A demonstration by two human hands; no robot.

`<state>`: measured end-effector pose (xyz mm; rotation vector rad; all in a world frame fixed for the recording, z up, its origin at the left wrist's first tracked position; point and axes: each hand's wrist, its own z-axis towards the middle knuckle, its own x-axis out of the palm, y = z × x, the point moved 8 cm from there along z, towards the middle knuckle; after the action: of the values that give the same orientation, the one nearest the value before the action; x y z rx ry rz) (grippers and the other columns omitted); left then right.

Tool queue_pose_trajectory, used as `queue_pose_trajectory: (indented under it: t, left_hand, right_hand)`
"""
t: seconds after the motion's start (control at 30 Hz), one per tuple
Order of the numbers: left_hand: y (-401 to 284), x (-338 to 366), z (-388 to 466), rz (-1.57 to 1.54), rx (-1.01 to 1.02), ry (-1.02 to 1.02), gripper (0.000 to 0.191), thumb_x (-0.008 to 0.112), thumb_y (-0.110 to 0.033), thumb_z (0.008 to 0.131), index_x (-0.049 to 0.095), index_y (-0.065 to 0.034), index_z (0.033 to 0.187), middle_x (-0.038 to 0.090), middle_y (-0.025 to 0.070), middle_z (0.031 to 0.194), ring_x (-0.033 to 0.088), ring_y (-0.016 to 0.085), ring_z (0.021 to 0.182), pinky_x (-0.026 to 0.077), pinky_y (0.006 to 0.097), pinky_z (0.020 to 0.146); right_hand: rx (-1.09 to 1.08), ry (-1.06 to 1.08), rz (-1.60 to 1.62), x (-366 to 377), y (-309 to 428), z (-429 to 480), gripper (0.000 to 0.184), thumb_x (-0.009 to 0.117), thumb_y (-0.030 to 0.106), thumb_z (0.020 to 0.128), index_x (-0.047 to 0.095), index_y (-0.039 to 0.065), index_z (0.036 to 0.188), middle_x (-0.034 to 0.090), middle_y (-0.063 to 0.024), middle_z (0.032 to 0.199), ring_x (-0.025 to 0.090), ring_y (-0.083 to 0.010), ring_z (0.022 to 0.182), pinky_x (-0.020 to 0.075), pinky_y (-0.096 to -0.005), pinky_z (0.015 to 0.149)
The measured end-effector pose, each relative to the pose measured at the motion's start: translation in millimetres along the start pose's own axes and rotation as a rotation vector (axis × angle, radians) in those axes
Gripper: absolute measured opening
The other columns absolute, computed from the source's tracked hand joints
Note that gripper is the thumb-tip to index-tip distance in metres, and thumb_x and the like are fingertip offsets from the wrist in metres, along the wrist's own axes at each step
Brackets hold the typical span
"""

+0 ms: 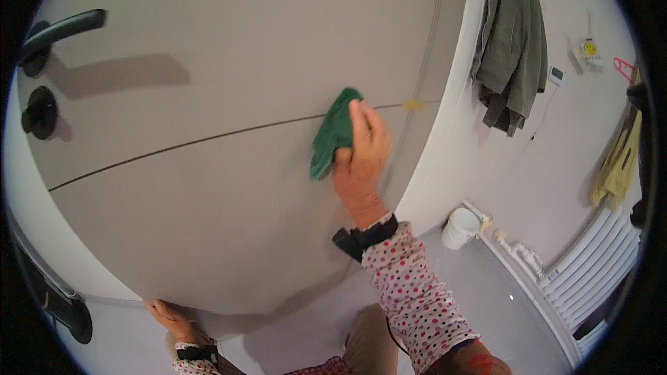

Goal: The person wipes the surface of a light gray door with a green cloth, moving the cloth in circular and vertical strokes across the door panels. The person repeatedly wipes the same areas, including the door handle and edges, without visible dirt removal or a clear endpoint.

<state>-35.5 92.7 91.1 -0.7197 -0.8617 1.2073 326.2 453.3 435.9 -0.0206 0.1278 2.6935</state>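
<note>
A beige door panel [234, 208] fills most of the view, crossed by a thin dark groove. My right hand [365, 151] presses a folded green cloth [334, 133] against the panel, over the groove right of centre. Low down, my left hand [174, 321] rests with its fingers at the door's lower edge; whether it grips the edge is unclear. A black lever handle [68, 28] and a round black lock knob [41, 113] are on the door's left side. A small yellow patch [412, 105] marks the groove to the right of the cloth.
Grey garments [513, 47] hang on the right wall, near a small thermostat [556, 75]. A white bucket [460, 228] stands on the floor beside pipes. Farther right are a white radiator [589, 271] and a yellow garment [620, 161]. A black object [78, 320] lies at lower left.
</note>
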Motion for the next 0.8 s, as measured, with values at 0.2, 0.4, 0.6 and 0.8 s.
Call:
queue_pose_trajectory:
  t: [0.2,0.4,0.6,0.8]
  left_hand:
    - [83,-64,-18,0.010,-0.096,-0.087,0.068,0.038,-0.053,0.108,0.045,0.0075,0.136,0.052,0.0224,0.130,0.052,0.032,0.113,0.043,0.0443,0.102]
    - [100,-87,-24,0.225,-0.098,-0.123,0.062,0.036,-0.048,0.108,0.045,0.0075,0.134,0.053,0.0240,0.128,0.053,0.033,0.111,0.044,0.0456,0.099]
    - [122,-113,-20,-0.036,-0.105,-0.197,0.059,0.034,-0.044,0.108,0.047,0.0071,0.133,0.053,0.0241,0.123,0.054,0.035,0.109,0.045,0.0461,0.097]
    - [132,-111,-12,0.201,-0.017,-0.129,0.060,0.032,-0.043,0.109,0.051,0.0101,0.130,0.052,0.0261,0.126,0.053,0.036,0.110,0.044,0.0474,0.099]
  right_hand:
    - [0.138,-0.123,0.018,-6,-71,-40,0.075,0.051,-0.008,0.075,0.049,0.007,0.149,0.052,-0.0204,0.140,0.050,-0.0410,0.125,0.0360,-0.0499,0.109]
    - [0.226,-0.087,-0.112,-7,-129,-59,0.079,0.052,-0.014,0.076,0.046,0.013,0.151,0.053,-0.0173,0.141,0.049,-0.0382,0.129,0.0355,-0.0471,0.114]
    - [0.427,-0.020,-0.029,-2,-186,-88,0.080,0.053,-0.015,0.082,0.040,0.016,0.155,0.049,-0.0159,0.144,0.047,-0.0377,0.133,0.0361,-0.0421,0.116]
    - [0.639,0.071,0.216,10,-249,-156,0.075,0.057,-0.012,0.087,0.037,0.008,0.156,0.047,-0.0204,0.143,0.048,-0.0384,0.132,0.0388,-0.0417,0.112]
